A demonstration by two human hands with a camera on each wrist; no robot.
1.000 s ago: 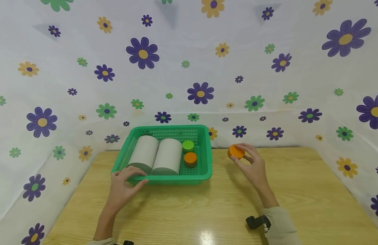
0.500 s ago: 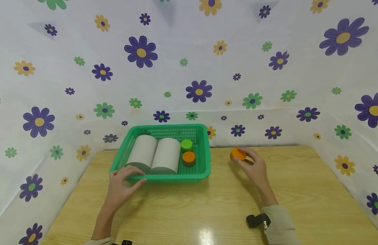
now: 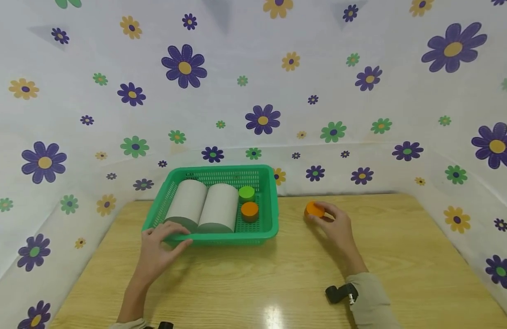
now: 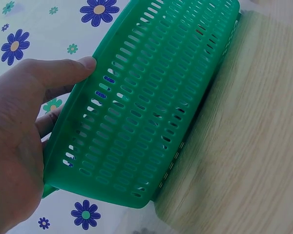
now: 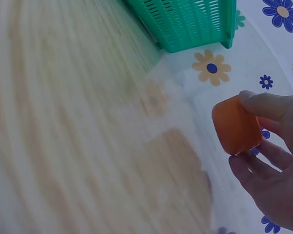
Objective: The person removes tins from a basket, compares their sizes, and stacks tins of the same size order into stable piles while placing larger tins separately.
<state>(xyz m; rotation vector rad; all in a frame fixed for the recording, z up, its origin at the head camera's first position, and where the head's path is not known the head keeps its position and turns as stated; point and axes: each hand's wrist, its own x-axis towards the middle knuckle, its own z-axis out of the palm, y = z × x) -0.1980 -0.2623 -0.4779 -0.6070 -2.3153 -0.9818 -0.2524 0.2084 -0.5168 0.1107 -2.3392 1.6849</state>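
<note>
Right hand (image 3: 335,225) clamped, thumb opposing fingers, on an orange cylinder (image 3: 314,209) right of the green basket (image 3: 220,237); left hand (image 3: 154,251) grips the basket's near rim. Step, I'd judge: handling one piece (seemingly lifted). Next move calls for a steady pinch.

A white sheet (image 3: 278,87), printed with purple, yellow and green flowers (image 3: 263,120), borders the wood-grain desk (image 3: 286,269) behind, left and right.

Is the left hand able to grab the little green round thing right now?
Probably not without letting go: the left hand holds the rim of the green basket, and two white cylinders lie between it and the green round block. The basket's top is open, though.
</note>
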